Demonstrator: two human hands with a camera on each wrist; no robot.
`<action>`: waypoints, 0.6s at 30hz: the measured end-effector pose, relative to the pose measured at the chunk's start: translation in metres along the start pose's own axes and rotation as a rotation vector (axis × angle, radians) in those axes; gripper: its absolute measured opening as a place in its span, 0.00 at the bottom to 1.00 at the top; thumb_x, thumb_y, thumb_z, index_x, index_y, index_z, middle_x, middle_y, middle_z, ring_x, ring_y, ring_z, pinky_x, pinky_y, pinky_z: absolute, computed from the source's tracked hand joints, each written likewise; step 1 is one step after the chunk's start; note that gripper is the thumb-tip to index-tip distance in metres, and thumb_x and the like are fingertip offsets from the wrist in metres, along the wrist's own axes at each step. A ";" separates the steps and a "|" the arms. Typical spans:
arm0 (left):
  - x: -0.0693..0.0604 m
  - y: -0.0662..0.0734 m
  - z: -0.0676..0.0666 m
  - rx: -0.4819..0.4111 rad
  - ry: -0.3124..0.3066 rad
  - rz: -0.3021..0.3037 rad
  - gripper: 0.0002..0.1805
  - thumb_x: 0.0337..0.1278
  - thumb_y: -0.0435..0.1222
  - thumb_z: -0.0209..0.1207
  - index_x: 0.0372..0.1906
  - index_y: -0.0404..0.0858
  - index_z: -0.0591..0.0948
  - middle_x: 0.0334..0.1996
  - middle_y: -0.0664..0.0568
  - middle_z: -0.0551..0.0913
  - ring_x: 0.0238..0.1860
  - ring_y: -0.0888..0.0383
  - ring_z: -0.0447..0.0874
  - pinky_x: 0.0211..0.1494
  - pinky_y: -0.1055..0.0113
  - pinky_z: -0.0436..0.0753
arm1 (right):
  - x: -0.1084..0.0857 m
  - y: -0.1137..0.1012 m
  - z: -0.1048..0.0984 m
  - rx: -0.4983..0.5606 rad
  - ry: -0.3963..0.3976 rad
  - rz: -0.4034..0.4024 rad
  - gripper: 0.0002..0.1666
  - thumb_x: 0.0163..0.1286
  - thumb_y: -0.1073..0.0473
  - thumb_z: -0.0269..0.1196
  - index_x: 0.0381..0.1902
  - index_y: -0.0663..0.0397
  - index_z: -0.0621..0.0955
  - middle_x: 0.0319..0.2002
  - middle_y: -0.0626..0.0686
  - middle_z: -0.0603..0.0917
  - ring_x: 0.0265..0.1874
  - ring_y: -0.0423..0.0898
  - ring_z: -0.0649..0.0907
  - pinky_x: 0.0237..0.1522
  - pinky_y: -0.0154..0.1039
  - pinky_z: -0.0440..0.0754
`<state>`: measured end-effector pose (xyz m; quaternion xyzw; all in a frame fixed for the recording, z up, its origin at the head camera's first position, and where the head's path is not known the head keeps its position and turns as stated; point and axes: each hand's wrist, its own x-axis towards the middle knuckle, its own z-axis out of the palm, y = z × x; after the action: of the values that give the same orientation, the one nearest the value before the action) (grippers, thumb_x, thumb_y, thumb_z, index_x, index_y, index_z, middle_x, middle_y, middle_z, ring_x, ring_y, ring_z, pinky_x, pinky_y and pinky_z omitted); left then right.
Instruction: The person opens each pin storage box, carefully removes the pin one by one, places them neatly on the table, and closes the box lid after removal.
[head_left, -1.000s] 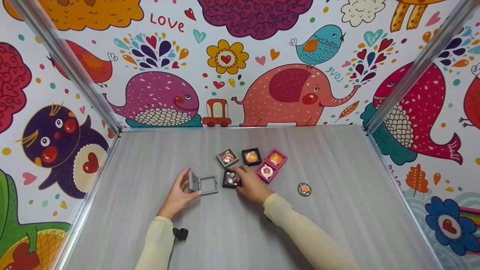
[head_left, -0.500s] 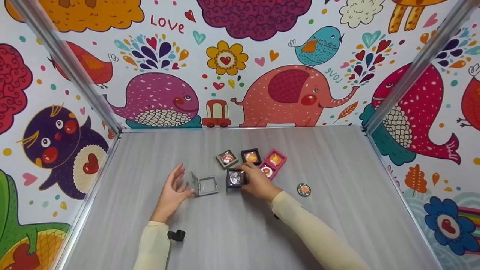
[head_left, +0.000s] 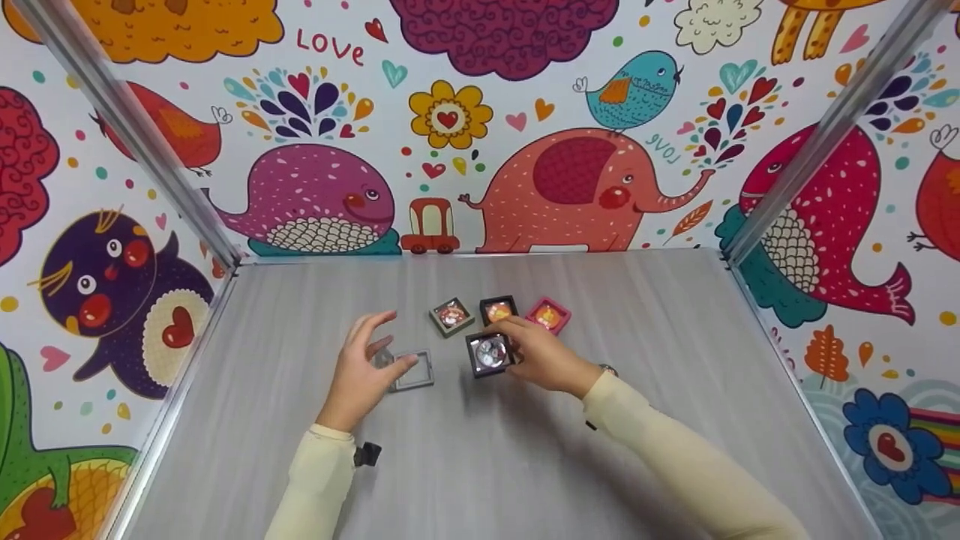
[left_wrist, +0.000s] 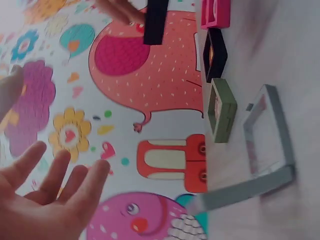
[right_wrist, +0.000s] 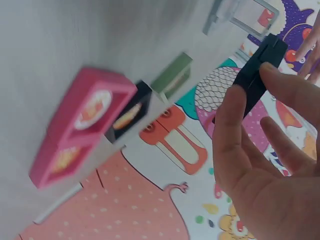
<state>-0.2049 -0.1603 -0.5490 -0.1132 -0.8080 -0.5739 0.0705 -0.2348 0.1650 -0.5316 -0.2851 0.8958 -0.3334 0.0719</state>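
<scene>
My right hand [head_left: 551, 361] pinches a small black square case [head_left: 490, 353] by its edge, thumb on one side and fingers on the other. A round picture badge shows through its clear window, and a shadow lies below it on the table. The right wrist view shows the black case [right_wrist: 260, 72] edge-on, shut and raised. My left hand [head_left: 361, 379], its fingers apart and holding nothing, hovers beside a grey case [head_left: 421, 384] that stands hinged open on the table. In the left wrist view this grey case [left_wrist: 287, 142] has its lid tilted up.
Behind lie a green case [head_left: 452, 317], another black case [head_left: 499, 307] and a pink double case [head_left: 551, 313], each with round badges. A loose round badge [head_left: 608, 369] is mostly hidden by my right wrist. Printed panels wall the grey table [head_left: 480, 465].
My right hand has lifted the black case off the table and brought it slightly right. My left hand has let go of the grey case and hovers by it.
</scene>
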 end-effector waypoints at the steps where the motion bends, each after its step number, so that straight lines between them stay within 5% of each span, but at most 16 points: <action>1: 0.003 0.005 0.003 0.046 -0.020 0.012 0.43 0.60 0.38 0.80 0.78 0.46 0.74 0.74 0.52 0.71 0.69 0.43 0.80 0.69 0.51 0.82 | -0.002 -0.002 -0.004 0.000 -0.005 -0.006 0.42 0.62 0.74 0.78 0.72 0.50 0.79 0.68 0.55 0.81 0.63 0.53 0.82 0.61 0.50 0.86; 8: 0.017 0.027 0.028 0.272 -0.190 0.140 0.50 0.52 0.44 0.84 0.80 0.48 0.72 0.73 0.50 0.73 0.66 0.47 0.79 0.64 0.53 0.85 | -0.012 -0.015 -0.029 0.018 -0.029 -0.031 0.45 0.62 0.71 0.81 0.75 0.49 0.78 0.67 0.54 0.82 0.58 0.53 0.83 0.55 0.51 0.89; 14: 0.020 0.036 0.052 0.345 -0.288 0.247 0.55 0.52 0.50 0.83 0.83 0.44 0.68 0.74 0.46 0.72 0.74 0.48 0.72 0.74 0.50 0.76 | -0.016 -0.022 -0.042 0.014 -0.019 -0.041 0.47 0.61 0.72 0.81 0.77 0.52 0.77 0.66 0.55 0.83 0.55 0.58 0.83 0.48 0.47 0.91; 18: 0.021 0.040 0.065 0.358 -0.329 0.243 0.56 0.53 0.56 0.81 0.83 0.42 0.68 0.76 0.46 0.72 0.77 0.46 0.69 0.76 0.48 0.74 | -0.017 -0.024 -0.043 -0.010 -0.018 -0.077 0.47 0.61 0.71 0.81 0.77 0.53 0.76 0.66 0.54 0.83 0.53 0.54 0.83 0.46 0.41 0.91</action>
<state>-0.2132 -0.0844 -0.5293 -0.2868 -0.8777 -0.3830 0.0258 -0.2232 0.1835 -0.4842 -0.3228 0.8850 -0.3289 0.0656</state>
